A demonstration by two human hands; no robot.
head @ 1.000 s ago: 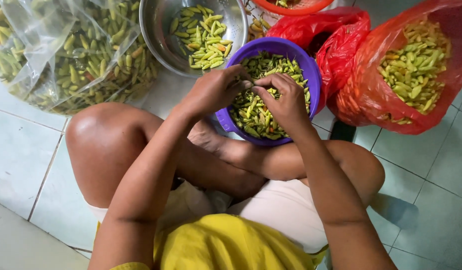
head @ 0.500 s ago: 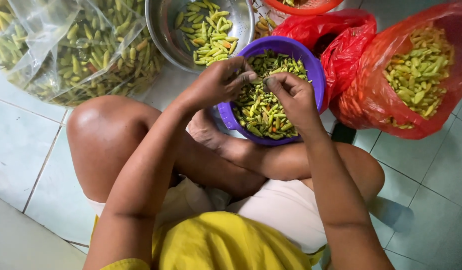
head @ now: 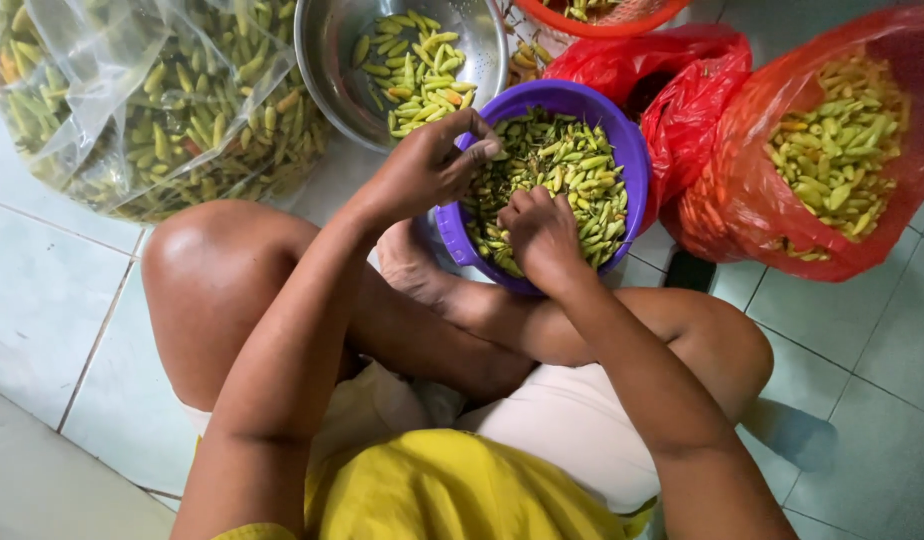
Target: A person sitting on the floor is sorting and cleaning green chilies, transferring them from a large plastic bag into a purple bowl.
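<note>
I sit cross-legged on a tiled floor. A purple bowl full of small green chili peppers rests by my feet. My left hand hovers over the bowl's left rim, its fingertips pinched together; whether a chili is between them is hidden. Resting on the peppers, fingers curled down, my right hand grasps chilies inside the bowl.
A steel bowl with green chilies stands behind the purple one. A clear plastic bag of chilies lies at the far left. Two red plastic bags sit at right, one holding chilies. An orange basket is at the top edge.
My right hand has dropped from above the bowl down into the peppers. My left hand has shifted left toward the steel bowl.
</note>
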